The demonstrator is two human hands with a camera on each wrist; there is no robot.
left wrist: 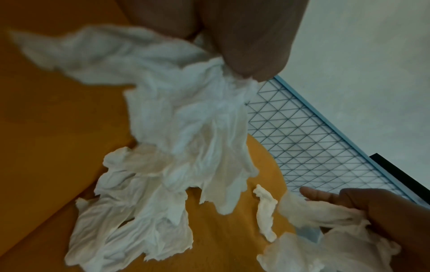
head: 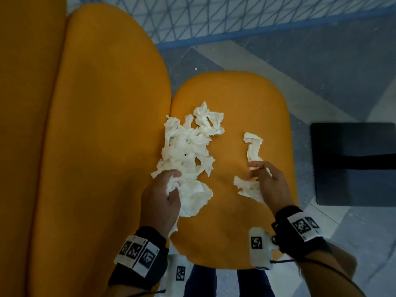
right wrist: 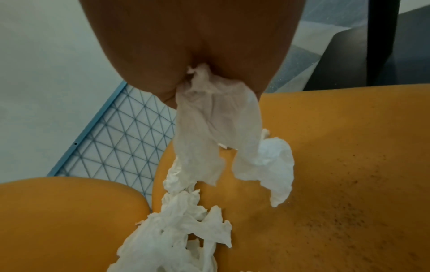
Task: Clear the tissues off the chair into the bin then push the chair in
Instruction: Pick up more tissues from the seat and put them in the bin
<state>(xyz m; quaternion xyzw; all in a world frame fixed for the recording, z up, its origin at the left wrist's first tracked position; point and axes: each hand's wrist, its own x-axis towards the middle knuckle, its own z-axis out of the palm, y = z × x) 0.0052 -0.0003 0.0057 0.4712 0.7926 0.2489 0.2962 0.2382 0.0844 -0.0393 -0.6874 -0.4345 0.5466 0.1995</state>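
White crumpled tissues lie in a long pile on the orange chair seat, toward its left side. My left hand grips the near end of that pile; the left wrist view shows the bunched tissue hanging from my fingers. My right hand pinches a smaller tissue on the seat's right part, and that tissue dangles from my fingers in the right wrist view. A separate twisted tissue lies just beyond my right hand. No bin is in view.
A big orange cushioned surface sits beside the seat on the left. A blue wire-mesh panel lies on the floor beyond. A dark flat square base sits on the floor to the right.
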